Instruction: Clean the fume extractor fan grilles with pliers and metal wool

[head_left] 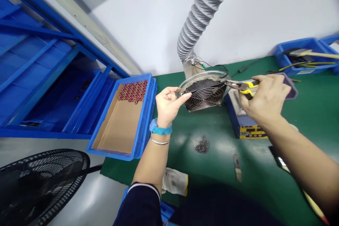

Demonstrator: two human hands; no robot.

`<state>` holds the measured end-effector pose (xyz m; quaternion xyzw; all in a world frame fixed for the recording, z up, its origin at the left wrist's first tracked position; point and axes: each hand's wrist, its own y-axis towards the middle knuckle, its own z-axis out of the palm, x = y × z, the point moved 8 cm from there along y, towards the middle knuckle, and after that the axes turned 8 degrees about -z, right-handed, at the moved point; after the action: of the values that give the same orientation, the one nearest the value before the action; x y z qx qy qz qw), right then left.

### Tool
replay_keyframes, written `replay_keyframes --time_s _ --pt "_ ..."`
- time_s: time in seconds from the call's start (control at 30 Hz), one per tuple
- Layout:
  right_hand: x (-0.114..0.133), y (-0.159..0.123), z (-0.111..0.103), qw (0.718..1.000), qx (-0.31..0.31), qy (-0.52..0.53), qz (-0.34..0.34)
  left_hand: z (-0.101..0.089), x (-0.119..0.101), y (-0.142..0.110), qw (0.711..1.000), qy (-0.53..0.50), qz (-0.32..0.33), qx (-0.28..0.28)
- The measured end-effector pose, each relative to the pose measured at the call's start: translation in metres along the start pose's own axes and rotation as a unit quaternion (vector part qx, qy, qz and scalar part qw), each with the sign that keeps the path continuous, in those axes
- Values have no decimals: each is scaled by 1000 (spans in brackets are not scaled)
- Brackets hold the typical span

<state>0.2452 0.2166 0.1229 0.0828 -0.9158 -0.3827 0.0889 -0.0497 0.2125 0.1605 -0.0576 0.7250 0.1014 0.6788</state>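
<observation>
My left hand [168, 104] is raised over the green bench, fingers pinched on a small part I cannot make out, with thin wire ends showing at the fingertips. My right hand [265, 99] grips yellow-handled pliers [245, 86]; their jaws point left toward my left hand. Both hands hover in front of a round fume-extractor fan [205, 93] with a wire grille. A blue wristband and a metal bangle sit on my left wrist.
A blue tray [144, 127] lined with cardboard holds rows of red coils [133, 91] at its far end. A solder station [245, 123], a heap of dark scraps [202, 145], a small blade [237, 167], a glove [174, 182], a floor fan [39, 183], blue bins [304, 54].
</observation>
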Motion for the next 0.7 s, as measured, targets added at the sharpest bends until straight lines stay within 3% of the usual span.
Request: replay_keyframes --time_s 0.17,0.37,0.53,0.7 --pt "3 -2 9 995 100 -8 -16 -1 1 0 1000 2 3 1" --pt "0 -8 14 970 231 74 -7 -4 1 1 1000 8 11 2" --pt "6 -14 21 905 346 248 -14 -7 2 2 1000 13 14 3" --pt "7 -20 22 839 413 354 -13 -7 5 1 1000 10 10 7"
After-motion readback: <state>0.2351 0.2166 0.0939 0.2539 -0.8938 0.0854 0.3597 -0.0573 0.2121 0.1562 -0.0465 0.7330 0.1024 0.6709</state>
